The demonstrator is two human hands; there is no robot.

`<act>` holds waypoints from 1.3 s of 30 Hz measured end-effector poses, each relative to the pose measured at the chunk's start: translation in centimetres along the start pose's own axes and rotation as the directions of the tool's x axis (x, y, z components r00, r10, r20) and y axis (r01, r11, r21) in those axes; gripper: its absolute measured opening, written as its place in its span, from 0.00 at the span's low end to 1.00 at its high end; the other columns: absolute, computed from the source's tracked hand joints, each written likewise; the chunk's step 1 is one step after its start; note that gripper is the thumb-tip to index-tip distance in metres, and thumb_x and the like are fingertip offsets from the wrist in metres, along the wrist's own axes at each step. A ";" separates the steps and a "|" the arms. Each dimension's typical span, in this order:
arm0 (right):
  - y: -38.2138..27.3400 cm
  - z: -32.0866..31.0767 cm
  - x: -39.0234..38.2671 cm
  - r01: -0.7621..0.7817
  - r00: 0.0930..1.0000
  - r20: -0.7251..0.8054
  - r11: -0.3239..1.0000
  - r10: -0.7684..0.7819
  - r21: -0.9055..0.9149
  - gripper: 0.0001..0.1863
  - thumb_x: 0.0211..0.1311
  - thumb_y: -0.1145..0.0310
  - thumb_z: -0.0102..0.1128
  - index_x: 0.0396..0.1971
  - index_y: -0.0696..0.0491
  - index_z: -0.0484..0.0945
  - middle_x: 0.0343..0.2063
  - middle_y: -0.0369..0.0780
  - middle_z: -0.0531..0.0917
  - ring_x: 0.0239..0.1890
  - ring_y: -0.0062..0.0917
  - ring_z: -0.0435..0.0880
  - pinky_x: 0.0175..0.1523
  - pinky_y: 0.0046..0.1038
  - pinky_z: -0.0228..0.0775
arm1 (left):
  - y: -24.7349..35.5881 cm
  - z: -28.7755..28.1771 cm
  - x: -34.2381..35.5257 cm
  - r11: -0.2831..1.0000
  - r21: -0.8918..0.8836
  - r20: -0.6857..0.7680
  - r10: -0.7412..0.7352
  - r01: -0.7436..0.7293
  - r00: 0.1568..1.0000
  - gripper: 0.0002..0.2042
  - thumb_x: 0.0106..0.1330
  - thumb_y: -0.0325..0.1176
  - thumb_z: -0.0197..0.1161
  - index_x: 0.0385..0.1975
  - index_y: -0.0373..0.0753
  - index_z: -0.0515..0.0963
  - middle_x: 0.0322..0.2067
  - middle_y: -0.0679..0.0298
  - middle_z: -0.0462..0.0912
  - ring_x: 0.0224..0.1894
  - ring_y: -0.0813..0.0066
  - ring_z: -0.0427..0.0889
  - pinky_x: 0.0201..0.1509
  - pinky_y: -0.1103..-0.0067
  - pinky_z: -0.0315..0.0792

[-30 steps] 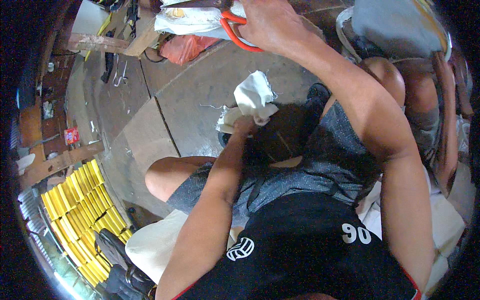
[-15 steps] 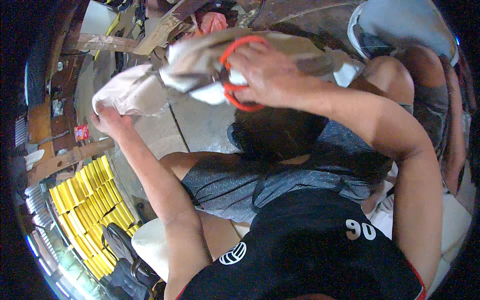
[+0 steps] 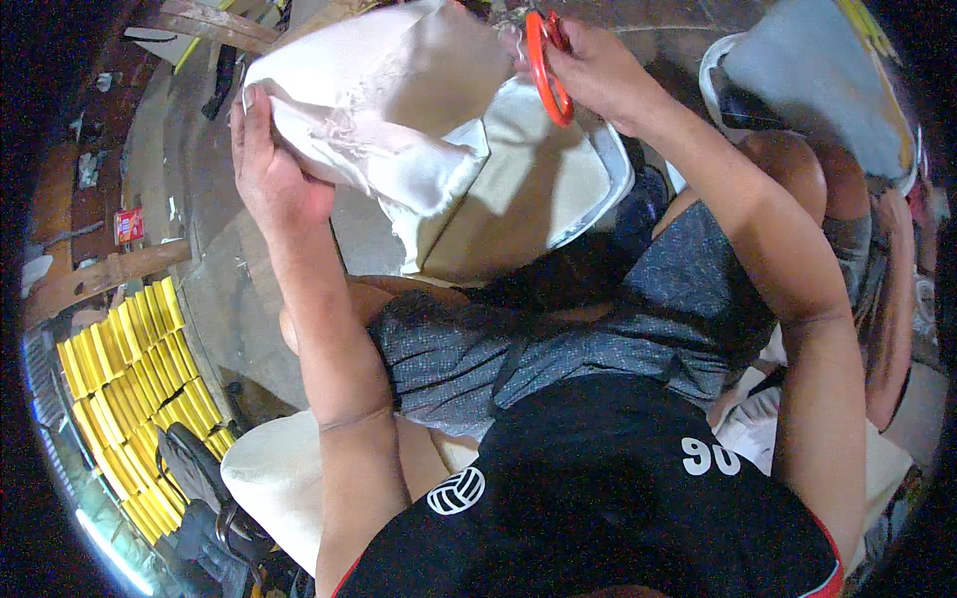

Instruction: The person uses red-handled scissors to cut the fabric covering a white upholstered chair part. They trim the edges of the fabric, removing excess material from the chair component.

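Note:
My left hand (image 3: 274, 169) grips the left edge of a white padded fabric piece (image 3: 349, 85), its fingers curled round the border. Loose threads and a ragged edge show on the cloth's near side. Beyond its right end, my right hand (image 3: 603, 80) holds scissors with orange-red handles (image 3: 543, 75); their blades cannot be made out. Below the white piece, a beige cushion-like panel (image 3: 533, 189) with a pale rim rests near my knees. Part of that panel is covered by the white fabric.
Stacked yellow pieces (image 3: 140, 369) stand at the left, near a wooden beam (image 3: 130, 264) on the floor. A grey-blue cushion-like panel (image 3: 807, 85) is at the far right, beside another person's arm (image 3: 892, 299). A rounded cream piece (image 3: 269, 478) lies by my left elbow.
The white fabric has come up and right with my left hand, uncovering the beige panel. My right hand has moved right and away from me, turning the scissors.

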State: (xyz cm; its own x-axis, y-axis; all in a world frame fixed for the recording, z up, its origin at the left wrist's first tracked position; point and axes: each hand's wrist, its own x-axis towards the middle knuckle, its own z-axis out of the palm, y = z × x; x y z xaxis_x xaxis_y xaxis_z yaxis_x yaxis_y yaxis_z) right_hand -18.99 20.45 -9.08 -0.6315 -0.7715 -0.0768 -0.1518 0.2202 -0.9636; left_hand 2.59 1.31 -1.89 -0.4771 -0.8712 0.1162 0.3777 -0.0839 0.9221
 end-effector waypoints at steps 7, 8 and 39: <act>0.0 -0.6 1.0 -0.276 0.957 0.037 0.864 0.287 0.421 0.19 0.61 0.62 0.67 0.46 0.60 0.78 0.36 0.39 0.82 0.41 0.24 0.82 0.44 0.26 0.75 | -1.2 2.3 -3.1 0.972 0.090 0.308 -0.233 0.216 0.923 0.18 0.73 0.38 0.56 0.58 0.35 0.73 0.50 0.61 0.81 0.49 0.71 0.81 0.53 0.76 0.75; -0.2 -0.6 1.0 -0.122 0.990 -0.023 0.909 0.143 0.400 0.16 0.57 0.66 0.68 0.42 0.60 0.79 0.34 0.39 0.82 0.35 0.22 0.82 0.37 0.26 0.73 | -1.4 2.0 -3.1 0.969 0.127 0.278 -0.240 0.212 0.930 0.18 0.73 0.38 0.56 0.57 0.35 0.73 0.49 0.61 0.82 0.49 0.72 0.81 0.53 0.77 0.75; -10.4 -9.7 -5.0 -0.043 0.997 0.038 0.853 0.073 -0.520 0.14 0.63 0.59 0.63 0.33 0.57 0.79 0.23 0.43 0.82 0.26 0.31 0.82 0.32 0.35 0.71 | -6.3 -4.2 1.5 0.714 0.555 0.107 -0.569 0.426 0.815 0.15 0.76 0.40 0.48 0.54 0.39 0.74 0.41 0.64 0.84 0.33 0.74 0.84 0.31 0.75 0.79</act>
State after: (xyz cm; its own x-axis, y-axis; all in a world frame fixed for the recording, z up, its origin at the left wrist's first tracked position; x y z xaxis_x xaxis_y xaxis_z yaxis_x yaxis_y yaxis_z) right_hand -21.65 27.79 3.80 -0.6116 -0.7755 -0.1565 -0.4979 0.5310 -0.6857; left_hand 2.79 -1.47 -9.06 -0.6890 -0.6107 -0.3904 -0.3739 -0.1620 0.9132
